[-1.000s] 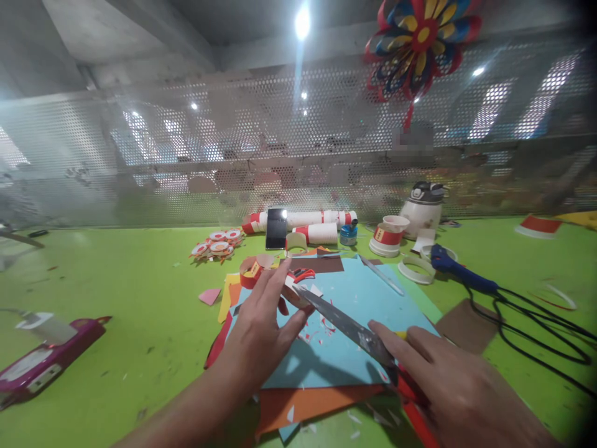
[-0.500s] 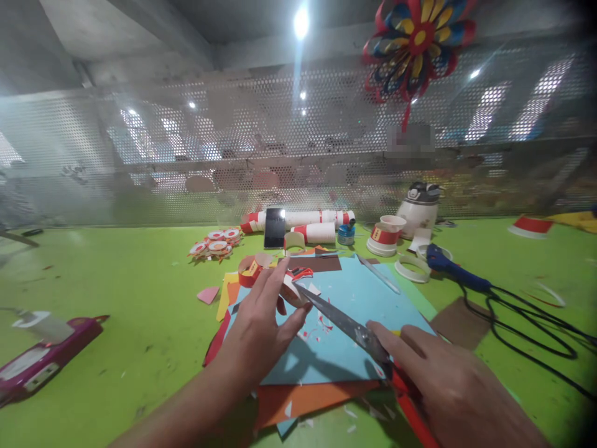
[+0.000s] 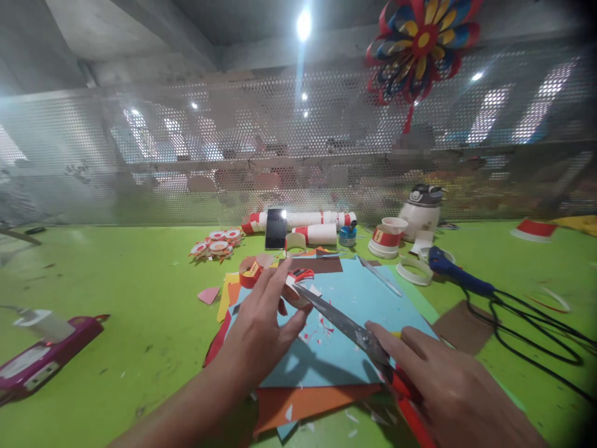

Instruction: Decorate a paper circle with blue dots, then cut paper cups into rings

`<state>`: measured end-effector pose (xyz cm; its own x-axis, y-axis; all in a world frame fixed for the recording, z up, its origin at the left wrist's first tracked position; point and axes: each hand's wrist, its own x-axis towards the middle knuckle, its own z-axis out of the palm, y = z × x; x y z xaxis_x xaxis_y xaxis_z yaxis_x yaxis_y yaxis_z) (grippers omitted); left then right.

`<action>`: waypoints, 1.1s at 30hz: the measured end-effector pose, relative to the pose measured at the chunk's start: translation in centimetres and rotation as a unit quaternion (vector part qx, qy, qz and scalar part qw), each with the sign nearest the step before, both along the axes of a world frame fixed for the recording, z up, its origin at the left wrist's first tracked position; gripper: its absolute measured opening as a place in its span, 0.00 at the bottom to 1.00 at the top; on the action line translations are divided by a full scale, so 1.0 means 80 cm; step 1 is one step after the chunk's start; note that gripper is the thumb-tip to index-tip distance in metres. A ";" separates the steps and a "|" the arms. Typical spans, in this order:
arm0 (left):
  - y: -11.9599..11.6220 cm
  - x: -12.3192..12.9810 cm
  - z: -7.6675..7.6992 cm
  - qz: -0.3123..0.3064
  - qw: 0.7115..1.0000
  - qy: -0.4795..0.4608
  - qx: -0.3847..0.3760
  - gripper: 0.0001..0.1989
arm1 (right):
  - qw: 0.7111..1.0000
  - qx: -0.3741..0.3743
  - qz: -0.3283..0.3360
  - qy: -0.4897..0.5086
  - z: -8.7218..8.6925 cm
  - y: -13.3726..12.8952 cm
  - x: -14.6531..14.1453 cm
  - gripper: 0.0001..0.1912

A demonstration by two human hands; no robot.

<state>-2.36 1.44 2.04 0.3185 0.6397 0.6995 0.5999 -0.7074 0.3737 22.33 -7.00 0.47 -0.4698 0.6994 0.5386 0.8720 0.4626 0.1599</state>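
My right hand (image 3: 448,373) is closed round the red handles of a pair of scissors (image 3: 342,322), whose long blades slant up to the left. Their tip meets a small white and red paper cup piece (image 3: 295,297), pinched between the fingers and thumb of my left hand (image 3: 261,317). My left fingers hide part of that piece. Beneath both hands lies a light blue paper sheet (image 3: 284,370), with small red and white scraps (image 3: 325,323) scattered over it. Just left of the held piece is a red cut cup ring (image 3: 247,274).
A blue glue gun (image 3: 459,274) with a looping black cord lies at right. White cup rings (image 3: 414,271), a kettle-like jar (image 3: 421,211), stacked paper cups (image 3: 314,234) and a phone (image 3: 276,229) stand behind. A purple power strip (image 3: 51,354) sits left; a knife-like tool (image 3: 380,277) rests on the paper.
The hands and scissors stay almost in place, with the blade tip still at the cup piece. The whole view has shifted very slightly.
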 end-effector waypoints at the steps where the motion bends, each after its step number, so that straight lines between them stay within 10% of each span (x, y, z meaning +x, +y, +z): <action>1: 0.000 0.000 0.000 0.000 1.000 0.000 0.004 0.31 | 1.000 0.007 0.004 0.000 0.001 0.000 -0.001 0.20; 20: 0.000 0.003 0.013 -0.066 0.985 -0.086 -0.132 0.24 | 0.987 -0.134 0.000 0.093 0.017 0.003 0.003 0.16; 33: 0.005 -0.006 0.021 -0.233 0.906 -0.224 -0.273 0.18 | 0.953 -0.173 0.048 0.242 0.035 0.011 0.002 0.12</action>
<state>-2.84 1.87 3.75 0.4057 0.7980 0.4457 -0.0143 -0.4820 0.8761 22.47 -6.08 3.28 -0.2950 0.8409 0.4538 0.7559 0.4959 -0.4275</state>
